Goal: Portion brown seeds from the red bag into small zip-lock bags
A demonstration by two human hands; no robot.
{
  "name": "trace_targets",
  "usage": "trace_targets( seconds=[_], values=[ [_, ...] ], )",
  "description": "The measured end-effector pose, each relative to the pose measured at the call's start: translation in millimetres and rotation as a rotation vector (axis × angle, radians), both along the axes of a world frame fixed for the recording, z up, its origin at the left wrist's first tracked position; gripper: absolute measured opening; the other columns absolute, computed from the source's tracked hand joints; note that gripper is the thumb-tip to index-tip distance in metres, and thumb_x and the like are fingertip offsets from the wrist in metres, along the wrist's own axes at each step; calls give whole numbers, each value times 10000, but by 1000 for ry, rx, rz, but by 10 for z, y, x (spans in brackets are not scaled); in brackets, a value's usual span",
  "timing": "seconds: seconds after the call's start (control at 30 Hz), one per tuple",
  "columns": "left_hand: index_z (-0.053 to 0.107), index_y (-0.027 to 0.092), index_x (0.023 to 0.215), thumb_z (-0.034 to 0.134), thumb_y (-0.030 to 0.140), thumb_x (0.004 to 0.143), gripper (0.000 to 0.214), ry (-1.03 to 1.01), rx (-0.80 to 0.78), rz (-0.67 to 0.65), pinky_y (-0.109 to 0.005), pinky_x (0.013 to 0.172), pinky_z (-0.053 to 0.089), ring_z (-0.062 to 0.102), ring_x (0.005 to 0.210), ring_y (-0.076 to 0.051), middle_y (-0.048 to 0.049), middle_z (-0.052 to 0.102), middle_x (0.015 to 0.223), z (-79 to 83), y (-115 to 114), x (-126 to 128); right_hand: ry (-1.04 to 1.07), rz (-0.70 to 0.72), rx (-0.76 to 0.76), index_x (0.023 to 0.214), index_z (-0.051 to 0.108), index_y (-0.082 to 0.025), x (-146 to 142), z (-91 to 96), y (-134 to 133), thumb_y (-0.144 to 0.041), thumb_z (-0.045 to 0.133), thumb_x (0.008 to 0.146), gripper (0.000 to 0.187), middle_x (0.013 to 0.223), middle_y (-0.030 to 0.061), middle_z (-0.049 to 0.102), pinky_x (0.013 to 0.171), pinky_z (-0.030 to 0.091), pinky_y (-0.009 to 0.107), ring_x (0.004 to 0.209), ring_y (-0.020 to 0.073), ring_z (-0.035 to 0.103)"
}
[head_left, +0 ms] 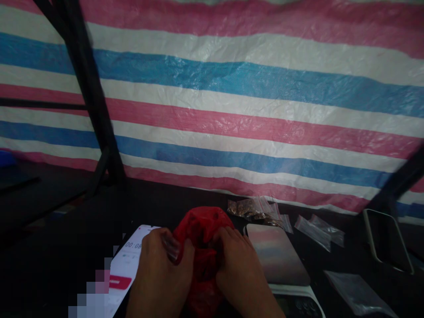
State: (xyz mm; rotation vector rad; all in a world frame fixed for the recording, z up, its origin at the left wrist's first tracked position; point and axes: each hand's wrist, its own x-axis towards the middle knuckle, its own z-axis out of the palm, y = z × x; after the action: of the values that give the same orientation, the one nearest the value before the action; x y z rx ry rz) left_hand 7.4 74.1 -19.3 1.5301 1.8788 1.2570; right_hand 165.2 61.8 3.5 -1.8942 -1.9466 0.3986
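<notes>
A crumpled red plastic bag (202, 229) sits low in the middle of the dark table. My left hand (159, 274) grips its left side with fingers curled; a small clear plastic piece shows between thumb and fingers. My right hand (236, 269) pinches the bag's right side, fingers closed on the red plastic. What is inside the bag is hidden.
A phone (127, 269) with a timer screen lies left of my hands. A small scale (278, 260) with a steel plate stands on the right. Behind it lie small zip bags of brown bits (247, 207) and empty zip bags (318, 229). A striped tarp (232, 110) hangs behind.
</notes>
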Motion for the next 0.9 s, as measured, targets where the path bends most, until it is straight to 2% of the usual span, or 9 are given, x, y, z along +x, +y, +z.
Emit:
trace_targets(
  seconds=[0.1,0.2,0.33,0.43,0.5,0.6,0.73,0.8,0.9],
  values=[
    [474,293,926,562,677,837,404,111,-184,-57,-487,711,512,681,841,-356,-55,577,966,13,-151,55,-8,-3,-2,1121,735,-184,-8,-3,-12,8,567,737,461,1227,121,744,1001,453,461,1161,320,648],
    [494,293,909,572,619,829,344,90,-327,-138,-483,670,498,704,776,-354,-70,614,983,-52,-214,136,43,38,24,1106,752,-225,8,-16,-29,-27,588,749,440,1223,85,742,1025,447,448,1177,302,644],
    [519,283,896,574,337,737,177,-75,-219,-190,-438,708,523,703,787,-311,-55,651,906,-100,-117,175,56,48,25,1039,756,-250,78,-2,-64,51,550,651,532,1143,39,750,940,455,405,1095,265,663],
    [530,284,860,567,267,641,222,-213,-135,-188,-384,702,534,675,767,-274,-10,637,795,-44,-7,131,37,16,11,1012,754,-244,144,38,-105,67,544,644,526,1135,46,747,914,449,401,1081,270,666],
    [531,284,876,564,274,648,231,-306,-56,-160,-363,693,541,669,772,-259,3,636,801,-7,41,85,35,6,3,1014,750,-244,171,73,-136,70,550,644,524,1156,49,743,922,448,404,1096,277,667],
    [498,289,903,593,356,720,216,-300,6,-86,-371,670,546,644,754,-256,9,605,820,1,48,26,35,-2,-29,1035,743,-242,162,120,-173,80,556,635,547,1185,54,738,951,450,412,1114,285,669],
    [452,282,974,617,590,793,394,-25,-22,53,-445,686,557,630,780,-284,-39,554,966,-10,-59,32,44,30,-37,1050,731,-227,84,132,-185,69,578,662,512,1186,75,730,973,470,419,1127,296,668],
    [437,280,989,600,686,788,482,26,-108,35,-474,684,560,650,791,-302,-65,548,1031,-3,-119,68,79,77,-17,1068,725,-227,36,114,-182,37,583,714,464,1194,75,728,991,481,420,1149,296,665],
    [428,286,986,625,696,762,506,-82,-273,-47,-468,679,564,684,773,-313,-47,589,958,-13,-138,108,146,143,-11,1098,721,-229,-33,78,-179,-5,601,747,433,1223,68,722,1015,490,405,1164,281,669]
  ],
)
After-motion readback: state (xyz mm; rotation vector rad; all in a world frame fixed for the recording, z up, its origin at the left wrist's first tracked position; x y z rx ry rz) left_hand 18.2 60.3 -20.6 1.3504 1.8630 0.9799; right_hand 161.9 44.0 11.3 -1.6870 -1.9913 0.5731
